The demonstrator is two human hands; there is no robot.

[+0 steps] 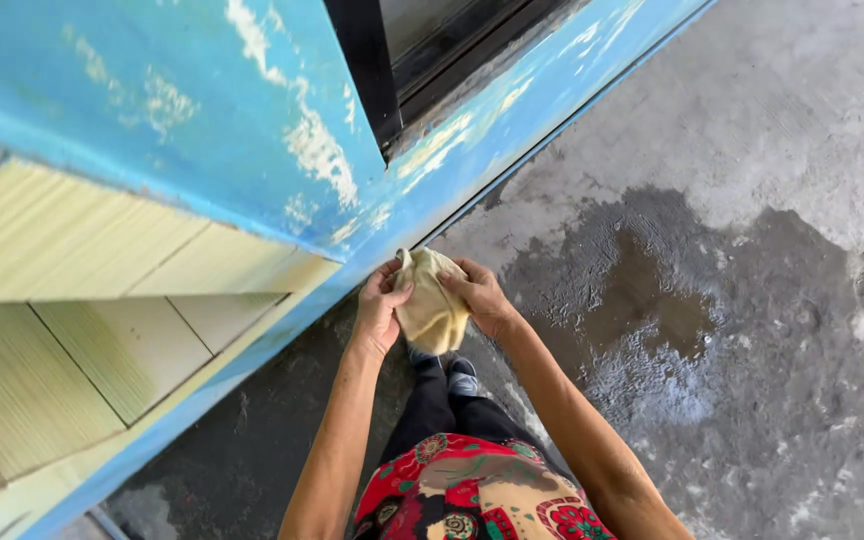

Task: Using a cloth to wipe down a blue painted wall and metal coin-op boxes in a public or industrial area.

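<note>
A crumpled pale yellow cloth (432, 305) hangs between both my hands, close to the blue painted wall base (372, 235). My left hand (379, 305) grips its left side, thumb pressed on the fabric. My right hand (480, 296) grips its right side. The cloth's lower end droops above my dark shoes (457, 375).
A blue, flaking wall ledge (202, 120) with a dark window frame (402, 60) rises on the left above pale yellow tiles (72, 330). A wet patch (652, 300) darkens the grey concrete floor on the right. My red patterned garment (472, 495) shows at the bottom.
</note>
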